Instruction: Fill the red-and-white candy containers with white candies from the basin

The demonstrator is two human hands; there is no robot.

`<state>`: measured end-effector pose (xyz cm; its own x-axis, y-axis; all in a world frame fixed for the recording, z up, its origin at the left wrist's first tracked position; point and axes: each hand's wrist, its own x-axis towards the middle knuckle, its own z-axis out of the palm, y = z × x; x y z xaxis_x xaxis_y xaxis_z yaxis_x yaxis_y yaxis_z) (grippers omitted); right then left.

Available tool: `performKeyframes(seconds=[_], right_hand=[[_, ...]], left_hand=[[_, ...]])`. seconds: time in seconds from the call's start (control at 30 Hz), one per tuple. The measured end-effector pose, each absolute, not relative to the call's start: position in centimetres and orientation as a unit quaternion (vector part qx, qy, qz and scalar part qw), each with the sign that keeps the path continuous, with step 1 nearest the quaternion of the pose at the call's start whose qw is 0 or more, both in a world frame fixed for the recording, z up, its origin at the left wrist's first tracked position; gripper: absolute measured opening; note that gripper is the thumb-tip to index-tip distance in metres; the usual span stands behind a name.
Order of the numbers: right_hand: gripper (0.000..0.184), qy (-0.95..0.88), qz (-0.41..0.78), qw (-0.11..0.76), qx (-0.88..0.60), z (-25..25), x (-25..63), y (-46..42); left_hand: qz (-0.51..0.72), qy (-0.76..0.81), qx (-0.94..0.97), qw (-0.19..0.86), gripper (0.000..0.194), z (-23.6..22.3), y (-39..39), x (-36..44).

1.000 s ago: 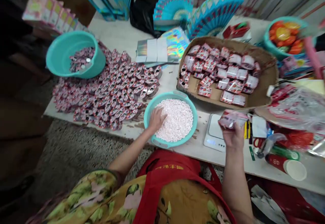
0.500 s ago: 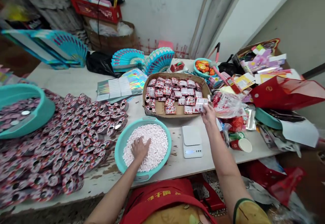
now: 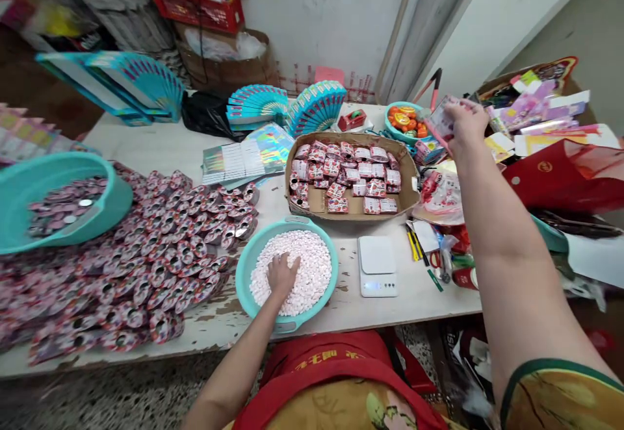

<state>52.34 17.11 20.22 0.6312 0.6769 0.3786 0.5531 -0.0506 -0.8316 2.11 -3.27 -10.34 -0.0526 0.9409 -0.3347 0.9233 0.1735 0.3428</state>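
My left hand (image 3: 283,277) lies with its fingers apart on small white tablet-like pieces (image 3: 312,274), which fill a turquoise basin (image 3: 244,248). Off to the right, my right hand (image 3: 467,121) is raised over the clutter, its fingers closed on a flat pink-edged item (image 3: 441,125) whose kind I cannot make out. Small red-and-white printed packets (image 3: 336,205) stand in rows in a shallow cardboard tray (image 3: 351,214) behind the basin. Beside the basin is a white digital scale (image 3: 377,258) with its display lit.
Many printed, open-ended sleeves (image 3: 160,267) cover the table's left side. Another turquoise basin (image 3: 114,199) holds round pieces. Fanned blue cards (image 3: 258,106) stand at the back. A red paper bag (image 3: 560,177), a bowl of orange packets (image 3: 407,121) and a cutter (image 3: 413,243) are rightward.
My right hand has let go of a packet at the cardboard tray's right end, moved up and right, and taken the flat item. My left hand stays in the basin; the view has shifted.
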Motion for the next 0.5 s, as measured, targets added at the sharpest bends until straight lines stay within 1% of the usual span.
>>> performKeyframes(seconds=[0.03,0.07,0.17,0.23,0.3,0.37,0.43,0.47,0.5], right_hand=[[0.066,-0.389,0.117,0.572,-0.713,19.0,50.2,15.3],[0.067,-0.384,0.167,0.579,-0.699,17.3,47.7,13.1],[0.068,-0.366,0.307,0.542,-0.691,10.4,39.5,4.5],[0.067,-0.316,0.4,0.511,-0.692,5.6,34.6,-0.8],[0.069,-0.272,0.487,0.498,-0.664,2.2,30.3,-4.3],[0.067,-0.268,0.53,0.477,-0.648,1.2,25.9,-5.6],[0.061,-0.317,0.525,0.479,-0.628,2.4,21.3,-5.6],[0.057,-0.352,0.506,0.495,-0.612,3.6,18.8,-5.4],[0.05,-0.404,0.49,0.514,-0.576,5.0,16.3,-5.3]], left_hand=[[0.015,0.728,0.64,0.246,0.056,-10.4,-3.2,2.1],[0.011,0.731,0.636,0.247,0.055,-10.4,-3.1,2.2],[0.003,0.736,0.627,0.255,0.051,-10.0,-2.9,2.3],[0.002,0.737,0.625,0.256,0.048,-9.7,-2.6,2.4],[0.004,0.739,0.623,0.255,0.045,-9.5,-2.2,2.5],[0.011,0.742,0.621,0.253,0.044,-9.1,-1.9,2.5],[0.032,0.745,0.609,0.268,0.044,-8.6,-1.9,2.4],[0.038,0.746,0.598,0.291,0.043,-8.3,-2.0,2.3],[0.051,0.744,0.571,0.343,0.041,-8.0,-2.1,2.2]])
